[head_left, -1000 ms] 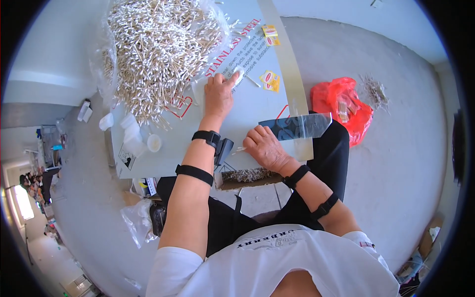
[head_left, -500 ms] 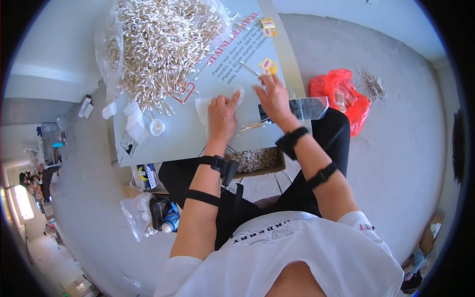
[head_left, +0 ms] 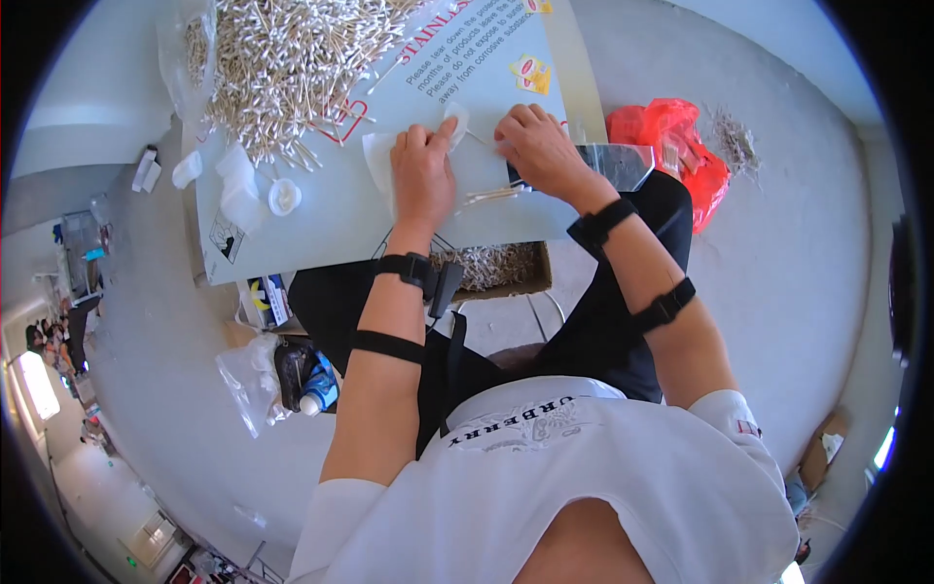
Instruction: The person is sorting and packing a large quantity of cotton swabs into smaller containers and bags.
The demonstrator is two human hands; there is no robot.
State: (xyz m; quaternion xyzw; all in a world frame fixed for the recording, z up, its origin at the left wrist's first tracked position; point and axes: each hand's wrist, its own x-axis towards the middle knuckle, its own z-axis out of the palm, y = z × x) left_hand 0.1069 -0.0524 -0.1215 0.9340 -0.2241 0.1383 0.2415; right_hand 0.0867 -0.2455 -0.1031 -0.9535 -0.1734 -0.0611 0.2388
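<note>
My left hand (head_left: pixel 424 170) presses flat, fingers open, pinning the white sheet (head_left: pixel 381 161) to the tabletop (head_left: pixel 321 234), while my right hand (head_left: pixel 538 148) curls loosely, grasp unclear.

A pale counter (head_left: pixel 331 229) carries a big heap of cotton swabs (head_left: pixel 292 58), a white paper sheet (head_left: pixel 384 161), a few loose swabs (head_left: pixel 491 197), a small round white lid (head_left: pixel 283 197) and crumpled white scraps (head_left: pixel 233 175).

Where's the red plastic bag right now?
In the head view the red plastic bag lies on the floor to the person's right, just beyond the board's right edge, past the right hand.
</note>
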